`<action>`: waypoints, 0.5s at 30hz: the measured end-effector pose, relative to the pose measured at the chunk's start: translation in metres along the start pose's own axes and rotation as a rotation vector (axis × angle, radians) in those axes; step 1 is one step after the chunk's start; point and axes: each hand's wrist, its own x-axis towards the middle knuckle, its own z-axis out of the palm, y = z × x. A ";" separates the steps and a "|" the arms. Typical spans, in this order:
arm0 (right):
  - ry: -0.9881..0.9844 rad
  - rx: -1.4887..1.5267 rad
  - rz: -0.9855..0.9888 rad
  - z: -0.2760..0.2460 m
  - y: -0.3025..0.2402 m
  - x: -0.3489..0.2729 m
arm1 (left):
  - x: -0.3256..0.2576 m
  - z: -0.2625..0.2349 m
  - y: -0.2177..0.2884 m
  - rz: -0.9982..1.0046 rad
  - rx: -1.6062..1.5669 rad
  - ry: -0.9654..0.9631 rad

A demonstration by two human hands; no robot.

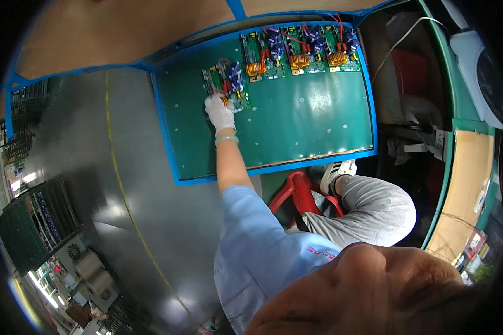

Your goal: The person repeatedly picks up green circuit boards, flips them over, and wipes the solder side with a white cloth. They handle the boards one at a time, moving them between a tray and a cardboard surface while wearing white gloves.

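My left hand (pixel 221 113), in a white glove with a pale bangle at the wrist, reaches over the green-topped bench. Its fingers are closed on the near end of a green circuit board (pixel 237 88), by a copper-wound coil. That board carries blue capacitors and a red wire, and my fingers hide part of its near left corner. Three similar circuit boards stand in a row along the bench's far edge: one at left (pixel 272 68), one in the middle (pixel 314 60) and one at right (pixel 349 60). My right hand is out of the picture.
A blue frame (pixel 274 169) edges the green bench top (pixel 296 128). Below it are a red stool (pixel 303 192) and my bent leg. Grey floor with a yellow line (pixel 117 167) lies to the left. A white cable (pixel 402 42) hangs at the right.
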 end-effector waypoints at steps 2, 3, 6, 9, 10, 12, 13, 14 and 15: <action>-0.047 -0.076 -0.018 0.013 -0.023 -0.013 | 0.030 -0.002 -0.005 0.005 0.017 -0.038; -0.079 -0.145 -0.039 0.019 -0.036 -0.018 | 0.043 -0.002 0.000 -0.085 0.031 -0.114; -0.178 -0.354 -0.087 0.032 -0.063 -0.014 | 0.064 0.011 -0.011 -0.078 0.094 -0.097; -0.245 -0.544 -0.104 0.022 -0.066 -0.010 | 0.080 0.017 0.002 -0.187 0.069 -0.220; -0.277 -0.601 -0.109 0.022 -0.063 -0.005 | 0.085 0.019 0.003 -0.185 0.058 -0.188; -0.350 -0.706 -0.115 0.024 -0.049 0.008 | 0.094 0.017 0.006 -0.174 0.041 -0.116; -0.393 -0.754 -0.118 0.026 -0.038 0.015 | 0.099 0.012 0.008 -0.166 0.036 -0.074; -0.440 -0.800 -0.123 0.029 -0.026 0.025 | 0.104 0.004 0.010 -0.158 0.033 -0.030; -0.441 -0.897 -0.157 -0.010 -0.038 0.051 | 0.091 0.017 0.005 -0.196 -0.006 -0.029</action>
